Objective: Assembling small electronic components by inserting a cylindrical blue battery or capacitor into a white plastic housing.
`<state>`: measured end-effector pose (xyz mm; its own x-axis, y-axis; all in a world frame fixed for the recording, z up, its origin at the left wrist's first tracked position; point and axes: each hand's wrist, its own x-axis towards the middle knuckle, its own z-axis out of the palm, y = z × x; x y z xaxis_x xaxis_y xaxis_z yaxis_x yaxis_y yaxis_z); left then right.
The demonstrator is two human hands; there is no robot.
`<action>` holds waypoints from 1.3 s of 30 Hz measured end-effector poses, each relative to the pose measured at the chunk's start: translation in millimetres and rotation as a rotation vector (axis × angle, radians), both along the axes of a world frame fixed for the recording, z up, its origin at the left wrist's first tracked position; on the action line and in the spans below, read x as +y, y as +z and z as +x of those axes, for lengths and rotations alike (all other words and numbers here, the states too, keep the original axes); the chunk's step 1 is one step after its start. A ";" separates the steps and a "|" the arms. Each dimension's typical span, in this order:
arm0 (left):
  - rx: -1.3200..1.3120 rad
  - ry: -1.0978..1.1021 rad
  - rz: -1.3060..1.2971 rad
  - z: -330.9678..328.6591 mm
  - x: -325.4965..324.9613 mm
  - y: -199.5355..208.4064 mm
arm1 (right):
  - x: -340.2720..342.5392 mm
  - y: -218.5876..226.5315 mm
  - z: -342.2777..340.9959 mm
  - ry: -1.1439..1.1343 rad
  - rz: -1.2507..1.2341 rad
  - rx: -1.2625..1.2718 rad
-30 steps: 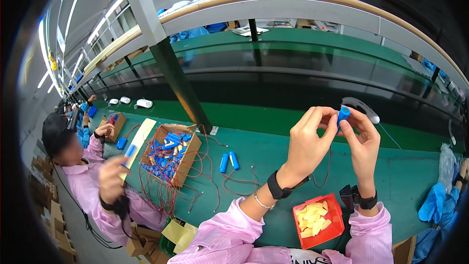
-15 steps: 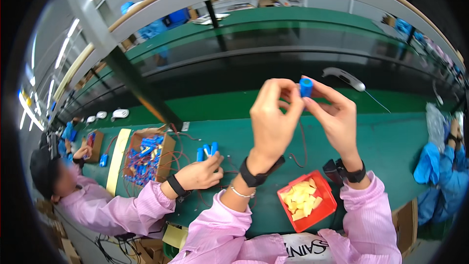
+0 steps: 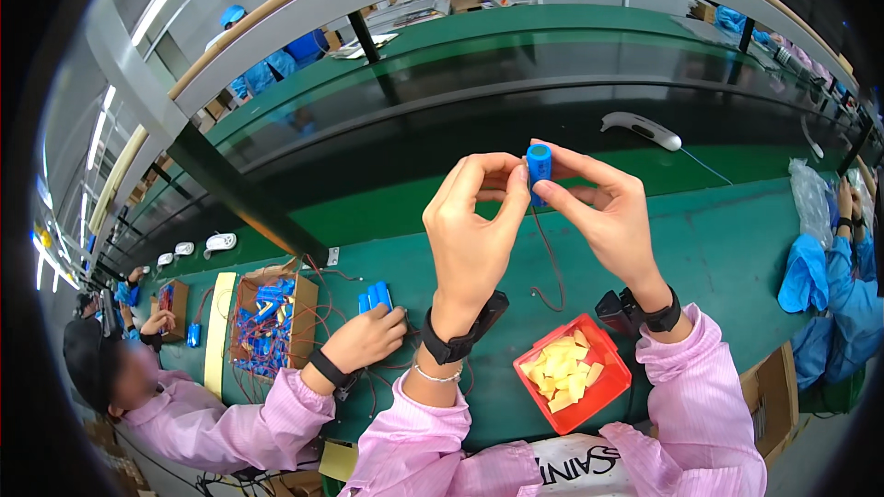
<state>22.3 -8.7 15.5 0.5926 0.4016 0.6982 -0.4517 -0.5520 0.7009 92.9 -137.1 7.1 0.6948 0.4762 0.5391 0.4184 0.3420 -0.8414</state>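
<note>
A blue cylindrical battery (image 3: 540, 166) is held upright above the bench, in front of me. My right hand (image 3: 603, 207) pinches it between thumb and index finger from the right. From the left, the closed thumb and index fingertips of my left hand (image 3: 474, 225) press against its side; whatever small thing may be between them is hidden. A thin dark red wire (image 3: 556, 267) hangs from under the battery towards the green bench. Below my hands, between my forearms, sits a red plastic tray (image 3: 611, 390) with several pale yellow pieces (image 3: 562, 370) in it.
On the left, a co-worker's hand (image 3: 364, 340) is by several blue batteries (image 3: 376, 296). A cardboard box (image 3: 306, 320) of wired batteries stands beyond that arm. A white handheld device (image 3: 642, 129) lies at the back; a metal post (image 3: 244, 198) rises at left.
Both my hands and the battery have moved a little left, and more of the battery's side now shows. The whole view has shifted slightly. The co-worker's hand remains by the loose batteries.
</note>
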 end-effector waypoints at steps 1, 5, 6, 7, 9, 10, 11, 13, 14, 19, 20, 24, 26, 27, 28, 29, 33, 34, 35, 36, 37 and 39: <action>-0.005 0.004 0.011 -0.7 0.4 0.6 | -0.3 0.2 -0.3 -0.007 -0.009 -0.016; -0.013 0.026 0.053 -0.7 1.3 0.1 | -0.7 -1.4 2.2 -0.019 -0.041 -0.068; -0.009 0.034 0.064 -0.6 1.9 -0.6 | -0.1 -2.1 2.6 -0.016 -0.048 -0.079; -0.015 0.022 0.038 0.1 2.6 -2.0 | 0.4 -2.9 2.6 -0.006 -0.051 -0.069; -0.028 -0.004 -0.014 2.7 3.9 -5.0 | 0.6 -3.4 2.4 0.010 -0.058 -0.049; -0.017 -0.034 -0.052 3.4 4.5 -5.8 | 0.3 -3.0 1.9 0.026 -0.046 -0.023; -0.006 -0.065 -0.090 3.8 5.7 -6.4 | 0.2 -2.6 1.2 0.043 -0.033 0.003; 0.002 -0.104 -0.144 3.5 4.7 -4.7 | -0.9 -1.3 0.7 0.045 -0.016 0.019; 0.000 -0.113 -0.160 3.1 2.6 -2.4 | -1.5 -0.7 1.5 0.030 -0.013 0.011; 0.017 -0.076 -0.078 -1.6 2.9 -1.3 | -0.7 -1.9 4.2 -0.038 -0.042 -0.088; 0.012 -0.061 -0.054 -1.4 3.0 -1.4 | -1.1 -2.8 5.1 -0.047 -0.055 -0.108; -0.015 0.005 -0.024 0.2 1.3 -1.0 | -1.1 -1.7 2.6 -0.079 -0.095 -0.157; -0.018 0.016 -0.019 1.5 0.4 -1.1 | -2.3 0.5 2.3 -0.084 -0.114 -0.183; -0.017 0.023 -0.019 1.4 0.3 -2.5 | -2.8 0.2 1.7 -0.085 -0.126 -0.194; -0.011 0.022 -0.025 1.6 0.4 -3.5 | -2.8 0.1 1.5 -0.076 -0.124 -0.186; -0.006 0.021 -0.030 2.1 0.7 -4.0 | -2.5 0.2 1.5 -0.067 -0.121 -0.179; 0.074 -0.103 -0.124 5.5 7.1 -10.0 | 1.4 -3.2 3.7 -0.039 -0.086 -0.131; 0.092 -0.152 -0.202 4.6 6.3 -9.0 | 1.4 -3.9 4.1 -0.023 -0.076 -0.108; 0.109 -0.201 -0.280 3.7 4.9 -7.5 | 1.2 -4.6 4.7 -0.007 -0.067 -0.086; 0.127 -0.252 -0.360 3.5 4.1 -7.4 | 1.2 -5.8 5.5 0.007 -0.059 -0.063; 0.127 -0.283 -0.394 3.9 4.7 -8.2 | 1.7 -6.7 6.1 0.001 -0.052 -0.073; 0.127 -0.347 -0.461 5.8 6.3 -9.2 | 2.2 -7.4 7.0 -0.013 -0.037 -0.095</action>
<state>28.1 -2.4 6.2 0.8114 0.4139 0.4127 -0.4481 -0.0127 0.8939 99.9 -134.8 -0.3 0.6474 0.4881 0.5853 0.5015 0.3054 -0.8095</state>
